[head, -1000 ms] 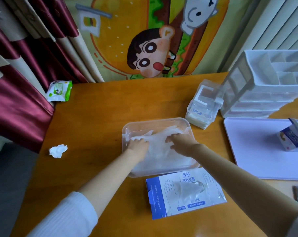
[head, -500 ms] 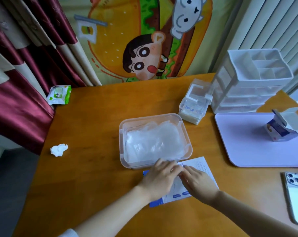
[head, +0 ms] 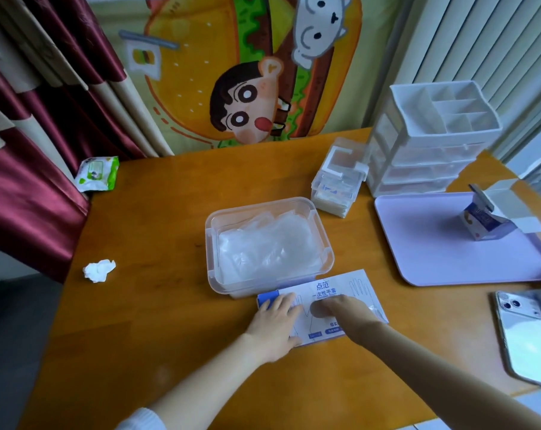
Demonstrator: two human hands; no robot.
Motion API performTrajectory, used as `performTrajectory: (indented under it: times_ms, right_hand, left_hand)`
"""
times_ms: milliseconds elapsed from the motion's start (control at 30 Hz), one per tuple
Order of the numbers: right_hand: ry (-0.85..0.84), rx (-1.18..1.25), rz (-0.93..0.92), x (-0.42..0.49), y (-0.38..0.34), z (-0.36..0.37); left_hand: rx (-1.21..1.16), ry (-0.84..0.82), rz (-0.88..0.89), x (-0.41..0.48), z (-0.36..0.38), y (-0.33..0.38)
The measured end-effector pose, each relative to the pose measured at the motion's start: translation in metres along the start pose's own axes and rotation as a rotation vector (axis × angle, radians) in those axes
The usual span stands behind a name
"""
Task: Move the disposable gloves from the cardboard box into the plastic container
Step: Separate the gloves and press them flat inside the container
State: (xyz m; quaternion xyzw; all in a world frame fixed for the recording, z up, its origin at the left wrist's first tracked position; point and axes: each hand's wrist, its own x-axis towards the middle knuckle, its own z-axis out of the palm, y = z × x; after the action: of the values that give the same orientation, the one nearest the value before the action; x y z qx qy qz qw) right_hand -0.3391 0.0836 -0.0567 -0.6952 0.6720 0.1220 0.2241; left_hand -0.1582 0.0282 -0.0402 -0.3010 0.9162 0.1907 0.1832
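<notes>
Since a pile of clear gloves lies inside the container, I judge the task to be partly done.

1. Done. The gloves in the container form a loose, crumpled heap that covers most of its floor and rises toward the rim. The container stands open on the table, with no lid on it.

2. Source. The box lies flat on the table just in front of the container, its far edge at the container's near wall. Whether the two touch, I cannot tell. Whether any gloves are left in the box I cannot see either, because both hands cover the middle of its top face.

3. Left hand. It rests on the left part of the box with its fingers laid out straight toward the blue end. It holds nothing. I read this as steadying the box.

4. Right hand. It sits at the centre of the box top, and its fingers are out of sight, apparently reaching down into the opening. I cannot tell whether they are spread or closed, or whether they have hold of any gloves.

5. Left to do. I judge that one more batch is being fetched. It must be drawn out of the box and laid on the heap in the container. The box should then be checked for any gloves left inside.
</notes>
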Motion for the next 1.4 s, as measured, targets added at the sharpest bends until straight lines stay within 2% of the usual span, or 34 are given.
performTrajectory:
  times_ms: [167,233,300,367,500,600,700,767,833,933,1100,1200,1300,1400]
  right_hand:
    - [-0.014,0.111,0.168,0.007,-0.008,-0.021]
    - [0.018,0.034,0.105,-0.001,-0.01,-0.026]
    - [0.166,0.095,0.074,-0.008,-0.008,-0.023]
    - [0.332,0.298,0.126,-0.014,-0.006,-0.025]
    - [0.476,0.536,0.311,-0.02,0.008,-0.03]
    - [0.565,0.644,0.356,-0.022,0.018,-0.027]
    - [0.356,0.678,0.304,-0.028,0.011,-0.024]
    - [0.254,0.561,0.28,-0.03,0.009,-0.017]
    - [0.267,0.477,0.285,-0.028,0.01,-0.011]
    - [0.313,0.536,0.33,-0.025,0.009,-0.019]
    - [0.304,0.536,0.23,-0.026,0.001,-0.025]
    - [0.288,0.552,0.182,-0.028,-0.002,-0.022]
    - [0.299,0.592,0.148,-0.03,-0.011,-0.025]
    - [0.32,0.639,0.191,-0.031,-0.009,-0.026]
  left_hand:
    - [-0.023,-0.032,-0.015,-0.001,-0.002,0.002]
    - [-0.025,-0.041,-0.02,0.0,-0.003,0.002]
    - [-0.032,-0.045,-0.029,0.001,-0.004,0.001]
    - [-0.035,-0.055,-0.029,0.002,-0.005,0.001]
    - [-0.045,-0.058,-0.024,0.001,-0.007,0.002]
    - [-0.05,-0.06,-0.023,0.001,-0.007,0.003]
    - [-0.05,-0.066,-0.018,0.002,-0.007,0.003]
    - [-0.053,-0.071,-0.024,0.003,-0.006,0.002]
    - [-0.055,-0.073,-0.024,0.003,-0.007,0.002]
    - [-0.045,-0.074,-0.023,0.003,-0.007,0.002]
    - [-0.076,-0.045,-0.016,0.005,-0.009,0.0]
    - [-0.302,0.031,-0.065,0.008,-0.014,0.012]
    - [-0.598,0.224,-0.142,0.015,-0.015,0.025]
    - [-0.631,0.276,-0.166,0.02,-0.01,0.025]
